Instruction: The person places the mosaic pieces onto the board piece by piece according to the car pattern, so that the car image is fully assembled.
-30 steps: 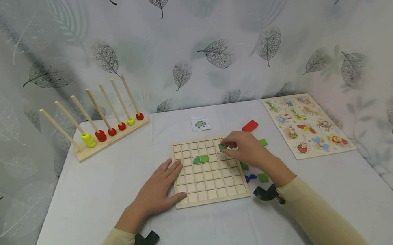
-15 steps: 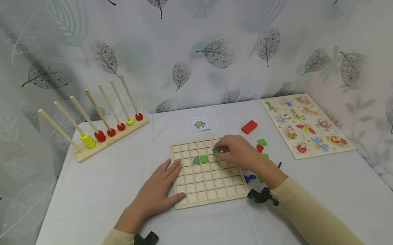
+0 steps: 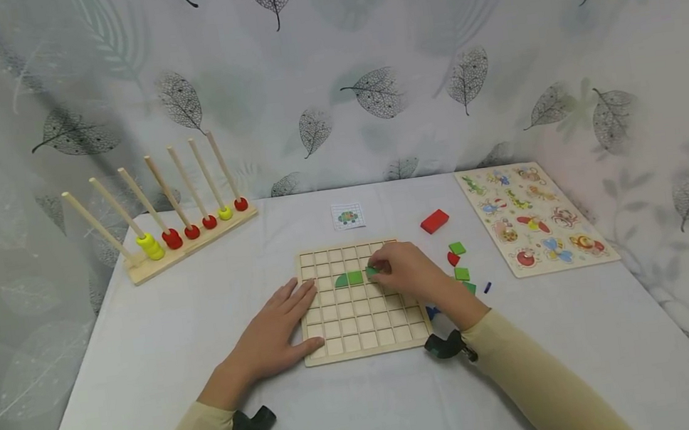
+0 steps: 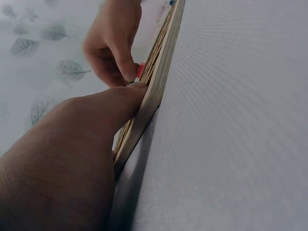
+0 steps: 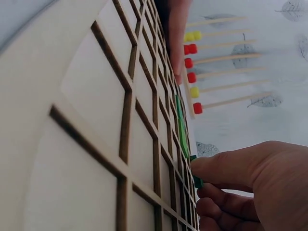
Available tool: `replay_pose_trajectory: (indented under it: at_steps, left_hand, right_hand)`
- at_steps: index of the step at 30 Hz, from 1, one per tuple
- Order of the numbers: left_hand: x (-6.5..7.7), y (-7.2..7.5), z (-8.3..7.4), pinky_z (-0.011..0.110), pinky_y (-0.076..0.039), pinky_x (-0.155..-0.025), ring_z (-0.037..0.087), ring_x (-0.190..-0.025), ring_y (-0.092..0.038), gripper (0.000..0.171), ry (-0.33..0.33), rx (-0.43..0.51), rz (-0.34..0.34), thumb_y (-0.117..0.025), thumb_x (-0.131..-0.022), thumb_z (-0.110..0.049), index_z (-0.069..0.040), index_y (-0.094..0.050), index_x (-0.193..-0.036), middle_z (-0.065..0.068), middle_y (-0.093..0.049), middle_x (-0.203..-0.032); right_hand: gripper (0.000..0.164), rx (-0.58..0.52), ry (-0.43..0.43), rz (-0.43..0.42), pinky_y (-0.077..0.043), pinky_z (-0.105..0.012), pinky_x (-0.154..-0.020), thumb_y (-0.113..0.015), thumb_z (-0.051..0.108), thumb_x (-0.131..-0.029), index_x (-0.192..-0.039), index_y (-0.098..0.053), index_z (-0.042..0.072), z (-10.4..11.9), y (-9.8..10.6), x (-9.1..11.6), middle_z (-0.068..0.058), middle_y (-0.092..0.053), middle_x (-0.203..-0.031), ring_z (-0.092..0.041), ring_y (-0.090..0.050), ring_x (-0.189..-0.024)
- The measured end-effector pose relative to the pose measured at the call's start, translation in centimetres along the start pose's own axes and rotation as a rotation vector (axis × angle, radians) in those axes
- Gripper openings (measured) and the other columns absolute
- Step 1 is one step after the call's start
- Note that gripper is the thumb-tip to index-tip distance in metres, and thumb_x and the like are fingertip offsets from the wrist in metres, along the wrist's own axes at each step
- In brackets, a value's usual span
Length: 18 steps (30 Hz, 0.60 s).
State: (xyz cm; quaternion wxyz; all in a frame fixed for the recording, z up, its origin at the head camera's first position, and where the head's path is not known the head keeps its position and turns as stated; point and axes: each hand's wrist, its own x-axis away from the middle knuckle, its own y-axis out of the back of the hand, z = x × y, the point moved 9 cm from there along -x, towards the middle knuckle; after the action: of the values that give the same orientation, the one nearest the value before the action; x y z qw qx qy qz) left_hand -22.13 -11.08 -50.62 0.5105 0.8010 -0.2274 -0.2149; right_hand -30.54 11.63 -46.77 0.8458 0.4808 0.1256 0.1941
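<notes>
A wooden grid board point(image 3: 358, 326) lies on the white table, divided into small square cells. In its upper part a dark green rounded-corner piece point(image 3: 341, 282) and a light green square tile point(image 3: 355, 277) sit side by side. My right hand point(image 3: 409, 271) pinches a dark green piece point(image 5: 198, 182) between thumb and fingers, low over the grid just right of the square tile. Its full outline is hidden by the fingers. My left hand point(image 3: 274, 335) rests on the board's left edge with fingers spread; in the left wrist view the thumb point(image 4: 127, 101) presses the rim.
Right of the board lie a red block point(image 3: 434, 222), several green tiles point(image 3: 462, 274), a red quarter-round piece point(image 3: 453, 258) and blue pieces point(image 3: 487, 288). A small picture card point(image 3: 347, 216) is behind. A peg stand with beads point(image 3: 194, 251) is back left, an animal puzzle point(image 3: 532, 220) right.
My right hand has moved left and slightly down over the grid with the dark green piece, closer to the square tile. The left hand stays on the board's edge.
</notes>
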Motion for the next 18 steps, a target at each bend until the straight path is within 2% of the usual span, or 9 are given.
replay_pose_trajectory:
  at_steps: [8, 18]
  left_hand:
    - [-0.03, -0.17, 0.23, 0.049, -0.021, -0.132, 0.028, -0.166, -0.015, 0.094, 0.008, 0.007, 0.007, -0.064, -0.101, -0.064, -0.011, -0.032, -0.172, 0.0, -0.027, -0.178]
    - [-0.16, -0.34, 0.38, 0.048, -0.02, -0.132, 0.027, -0.166, -0.014, 0.094, 0.007, 0.001, 0.003, -0.063, -0.101, -0.065, -0.012, -0.032, -0.172, -0.002, -0.026, -0.178]
  right_hand:
    - [0.024, -0.013, -0.016, 0.026, -0.06, -0.033, -0.084, -0.084, 0.016, -0.097, -0.119, -0.081, 0.008, -0.16, -0.83, -0.19, 0.001, -0.074, -0.104, -0.013, -0.067, -0.092]
    - [0.022, -0.009, 0.018, 0.037, -0.06, -0.034, -0.084, -0.082, 0.013, -0.097, -0.118, -0.081, 0.007, 0.14, -0.94, -0.24, 0.001, -0.074, -0.102, -0.012, -0.066, -0.091]
